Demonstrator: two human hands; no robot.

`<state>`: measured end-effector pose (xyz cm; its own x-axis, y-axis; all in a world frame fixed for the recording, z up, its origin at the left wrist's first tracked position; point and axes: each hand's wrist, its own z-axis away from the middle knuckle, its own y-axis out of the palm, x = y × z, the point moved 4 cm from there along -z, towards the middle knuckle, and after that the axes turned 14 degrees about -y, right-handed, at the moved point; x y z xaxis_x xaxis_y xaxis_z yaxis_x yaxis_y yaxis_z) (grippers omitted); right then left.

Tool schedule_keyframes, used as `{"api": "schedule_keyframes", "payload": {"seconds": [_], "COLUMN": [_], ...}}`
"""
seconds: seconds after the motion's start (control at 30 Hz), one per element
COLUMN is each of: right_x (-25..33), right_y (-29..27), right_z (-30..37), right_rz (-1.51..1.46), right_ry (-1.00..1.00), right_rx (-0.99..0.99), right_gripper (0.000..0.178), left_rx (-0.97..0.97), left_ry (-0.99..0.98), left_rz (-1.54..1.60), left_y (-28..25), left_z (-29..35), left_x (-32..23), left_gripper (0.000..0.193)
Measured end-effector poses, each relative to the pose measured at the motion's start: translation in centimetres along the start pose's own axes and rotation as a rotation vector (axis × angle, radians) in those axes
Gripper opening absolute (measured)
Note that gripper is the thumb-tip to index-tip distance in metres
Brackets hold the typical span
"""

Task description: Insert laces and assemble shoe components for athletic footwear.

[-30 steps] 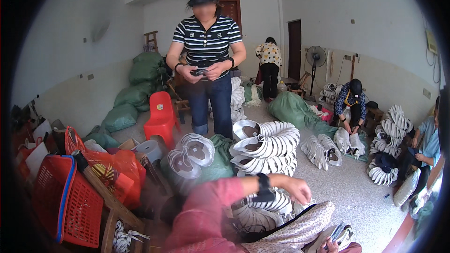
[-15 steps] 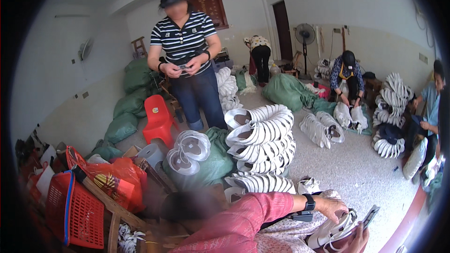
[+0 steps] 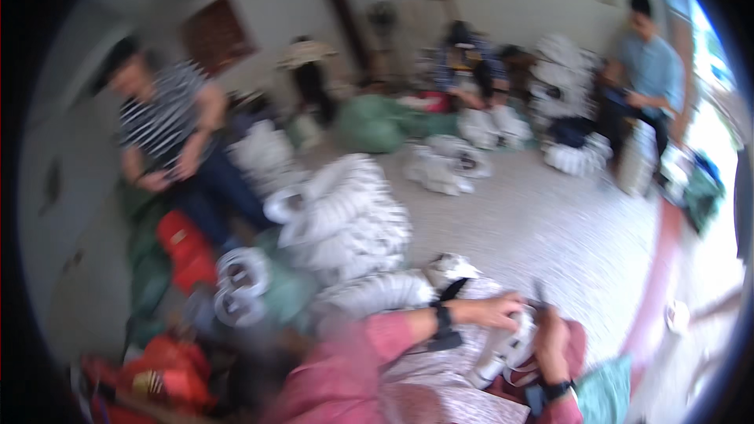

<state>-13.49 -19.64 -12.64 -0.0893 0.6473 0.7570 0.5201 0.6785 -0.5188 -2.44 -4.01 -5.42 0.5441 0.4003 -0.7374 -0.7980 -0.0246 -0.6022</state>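
Observation:
A white shoe (image 3: 498, 357) with laces lies across my lap on a patterned pale cloth (image 3: 432, 377). My left hand (image 3: 496, 311) is closed over its upper end, with the fingers bent onto it. Close beside the shoe's right side is my right hand (image 3: 552, 345), its fingers wrapped round a slim grey tool (image 3: 539, 292) that points upward. Motion blur hides the tool's exact kind and the details of the shoe.
Stacked white shoe uppers (image 3: 345, 220) stand ahead, beside green sacks (image 3: 290, 286). A red chair (image 3: 187, 247) is at the left, near a standing person (image 3: 181, 118). Further back, other people work among piles of white shoe parts (image 3: 561, 78). An orange-red bag (image 3: 169, 373) lies at lower left.
My view has swung to the right, so the room appears shifted left and tilted. The right hand with the tool has come up nearer the left hand; the shoe stays held.

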Motion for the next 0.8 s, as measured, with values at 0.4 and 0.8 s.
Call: {"api": "schedule_keyframes", "payload": {"seconds": [0.4, 0.8], "right_x": [4.8, 8.3], "right_y": [-4.7, -7.4], "right_z": [-0.5, 2.5], "right_rz": [0.265, 0.207], "right_ry": [-0.035, -0.04], "right_rx": [0.226, 0.241], "right_gripper": [0.012, 0.022], "left_rx": [-0.212, -0.114], "left_ry": [-0.12, 0.07], "left_rz": [-0.249, -0.069], "left_y": [1.1, 0.3], "left_z": [-0.8, 0.7], "left_x": [-4.7, -2.1], "left_gripper": [0.043, 0.036]}}
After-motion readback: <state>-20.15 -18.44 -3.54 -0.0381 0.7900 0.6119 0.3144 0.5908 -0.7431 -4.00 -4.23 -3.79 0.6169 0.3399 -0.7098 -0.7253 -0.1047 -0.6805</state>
